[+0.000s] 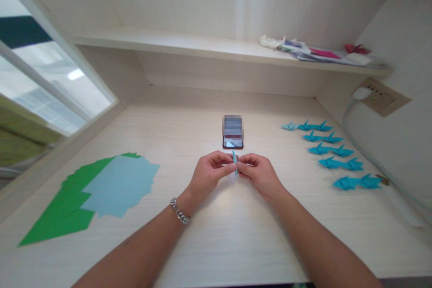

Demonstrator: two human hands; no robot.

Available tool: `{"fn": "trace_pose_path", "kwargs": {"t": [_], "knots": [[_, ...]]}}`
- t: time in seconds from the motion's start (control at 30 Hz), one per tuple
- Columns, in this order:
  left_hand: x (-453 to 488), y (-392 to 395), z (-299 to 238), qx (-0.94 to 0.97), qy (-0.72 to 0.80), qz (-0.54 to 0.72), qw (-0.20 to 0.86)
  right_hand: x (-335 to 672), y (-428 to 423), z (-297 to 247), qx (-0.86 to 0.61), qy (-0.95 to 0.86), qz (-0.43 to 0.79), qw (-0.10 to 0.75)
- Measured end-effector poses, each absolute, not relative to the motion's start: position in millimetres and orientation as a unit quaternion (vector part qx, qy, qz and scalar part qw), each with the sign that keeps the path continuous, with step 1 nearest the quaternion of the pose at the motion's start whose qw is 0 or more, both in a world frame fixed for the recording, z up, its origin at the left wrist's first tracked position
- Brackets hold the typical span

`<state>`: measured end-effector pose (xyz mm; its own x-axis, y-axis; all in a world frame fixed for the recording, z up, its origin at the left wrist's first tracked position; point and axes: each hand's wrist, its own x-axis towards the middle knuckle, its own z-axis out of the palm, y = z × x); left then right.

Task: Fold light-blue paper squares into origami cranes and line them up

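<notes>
Both hands meet over the middle of the desk and pinch one small folded piece of light blue paper (234, 160) between them. My left hand (209, 172) has its fingers closed on the paper's left side; a metal bracelet sits on that wrist. My right hand (259, 173) is closed on the paper's right side. The paper stands on edge, a narrow strip between the fingertips. Just behind the hands a phone (232, 137) lies flat on the desk.
A fanned stack of green and light blue paper sheets (101, 191) lies at the left. Several folded blue paper cranes (332, 153) are lined up at the right. A shelf (202, 47) above holds more papers (317, 51). A wall socket (378, 96) with a white cable is at right.
</notes>
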<state>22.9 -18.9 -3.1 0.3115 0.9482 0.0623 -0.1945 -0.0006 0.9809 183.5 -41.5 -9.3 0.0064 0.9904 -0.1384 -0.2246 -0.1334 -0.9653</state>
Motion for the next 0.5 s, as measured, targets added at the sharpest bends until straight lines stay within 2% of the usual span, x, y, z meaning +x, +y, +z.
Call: {"fn": "trace_pose_path", "kwargs": {"t": [0.5], "knots": [[23.9, -19.7, 0.7, 0.518, 0.371, 0.461, 0.619, 182.7, -41.6, -14.2, -0.518, -0.405, 0.555, 0.509]]}}
